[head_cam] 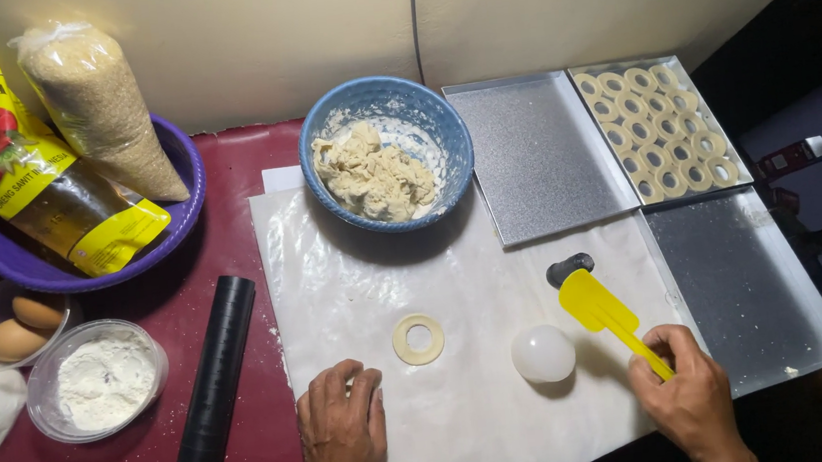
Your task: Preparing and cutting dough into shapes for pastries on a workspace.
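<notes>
Two hands are working at the near edge of the white plastic sheet [496,283] that is covering the dark red table [234,268]. Your left hand [342,431] is lying palm down and relaxed on the sheet, gripping nothing, just below and left of a single ring of dough [419,340], not touching it. Your right hand [690,395] is grasping the handle of a yellow spatula [602,311], its blade pointing up and left over the sheet, close to a small black cap [569,268]. A white round cutter [543,354] is sitting between your hands, just left of the spatula. Further back, a blue bowl [446,127] is holding a lump of pale dough [373,176]. Right of it, three metal trays are lying side by side: an empty tray [535,159], a tray [742,174] filled with rows of dough rings [663,131], and a near tray [747,279]. On the left, a black rolling pin [211,401] is lying on the table, beside a clear tub of flour [104,379], a tub of eggs [23,327], and a purple bowl [185,162] holding a yellow pouch [12,159] and a bag of grains [103,105].
</notes>
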